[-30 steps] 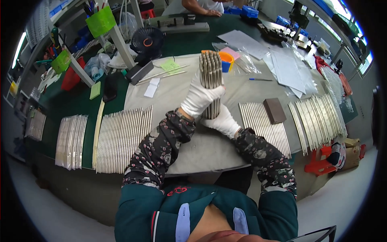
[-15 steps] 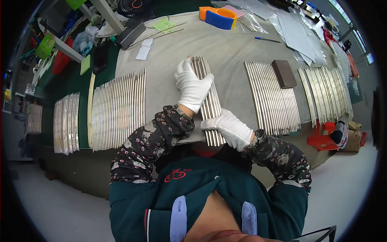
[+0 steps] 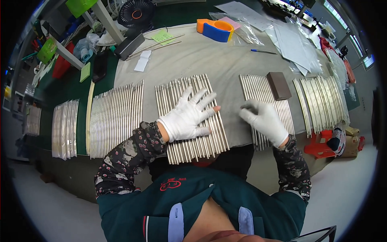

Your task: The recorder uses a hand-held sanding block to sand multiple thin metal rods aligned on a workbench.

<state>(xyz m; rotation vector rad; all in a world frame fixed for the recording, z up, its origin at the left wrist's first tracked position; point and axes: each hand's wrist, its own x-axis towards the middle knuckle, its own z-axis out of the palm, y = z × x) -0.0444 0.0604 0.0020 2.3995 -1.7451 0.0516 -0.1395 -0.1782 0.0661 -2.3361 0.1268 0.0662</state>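
Note:
My left hand (image 3: 187, 115), in a white glove with some fingertips bare, lies flat with spread fingers on a row of thin silvery metal rods (image 3: 201, 147). The rods are fanned side by side, their near ends by the table's front edge. To the right, my gloved right hand (image 3: 264, 121) is over the near part of another row of metal rods (image 3: 258, 88). Its fingers are loosely curled, the thumb apart from them, and nothing shows between them. A brown block (image 3: 279, 85) rests on that row.
More rods (image 3: 117, 117) lie to the left beside a wooden strip (image 3: 90, 121) and bagged rods (image 3: 65, 129). Another rod row (image 3: 322, 103) is far right. Toward the back are a tape dispenser (image 3: 217, 30), a pen (image 3: 263, 51), papers (image 3: 292, 44) and a fan (image 3: 136, 15).
The rods were a narrow bundle held between both hands; now they lie spread in a row. My left hand has opened flat on them, and my right hand has moved off to the right.

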